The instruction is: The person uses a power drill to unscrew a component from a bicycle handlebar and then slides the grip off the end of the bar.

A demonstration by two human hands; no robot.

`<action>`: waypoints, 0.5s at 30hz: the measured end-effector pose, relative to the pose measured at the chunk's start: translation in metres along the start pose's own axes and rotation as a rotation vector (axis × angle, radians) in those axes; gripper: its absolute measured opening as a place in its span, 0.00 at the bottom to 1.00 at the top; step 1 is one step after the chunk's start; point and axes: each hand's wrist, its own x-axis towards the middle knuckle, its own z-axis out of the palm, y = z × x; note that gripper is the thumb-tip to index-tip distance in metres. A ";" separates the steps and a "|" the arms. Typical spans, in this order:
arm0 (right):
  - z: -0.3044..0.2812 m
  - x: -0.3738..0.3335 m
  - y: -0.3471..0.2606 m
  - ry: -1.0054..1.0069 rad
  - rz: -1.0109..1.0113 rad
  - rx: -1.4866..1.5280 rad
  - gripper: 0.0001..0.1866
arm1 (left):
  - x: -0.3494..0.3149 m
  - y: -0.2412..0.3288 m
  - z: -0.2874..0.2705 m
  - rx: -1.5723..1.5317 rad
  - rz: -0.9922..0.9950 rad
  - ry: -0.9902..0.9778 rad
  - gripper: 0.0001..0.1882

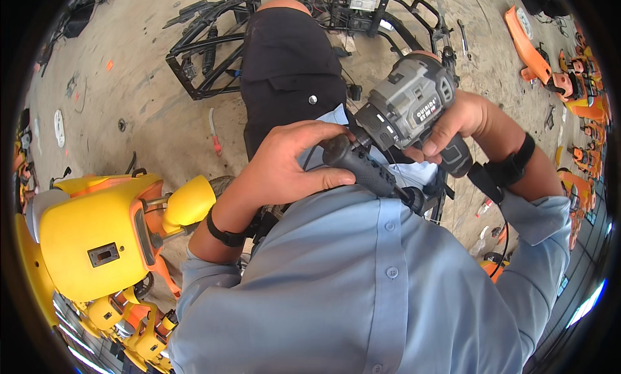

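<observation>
In my right hand (456, 125) is a grey and black cordless impact wrench (407, 99); its fingers close around the handle, and its nose points to the lower left. The nose comes close to a black textured handlebar grip (365, 167) in front of my shirt. My left hand (291, 160) curls at the rounded end of this grip, thumb on its near side and fingers reaching past the far side. The fingertips are partly hidden behind the grip and the tool nose, and whether they also touch the tool cannot be seen.
A bare black vehicle frame (207, 63) surrounds my leg. On the left stands a yellow scooter body (97, 238), with more yellow ones behind it. Orange parts (527, 44) lie at the right. A wrench (463, 37) and scraps lie on the concrete floor (155, 44).
</observation>
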 end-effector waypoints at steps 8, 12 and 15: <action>0.007 -0.001 0.043 0.020 -0.126 0.136 0.24 | -0.001 0.001 0.004 0.011 -0.009 0.021 0.30; 0.014 -0.006 0.044 0.074 -0.144 0.137 0.24 | -0.002 0.001 0.004 0.022 -0.021 0.022 0.29; 0.019 -0.016 0.020 0.136 -0.089 0.022 0.24 | -0.001 0.005 0.004 0.046 -0.013 0.040 0.27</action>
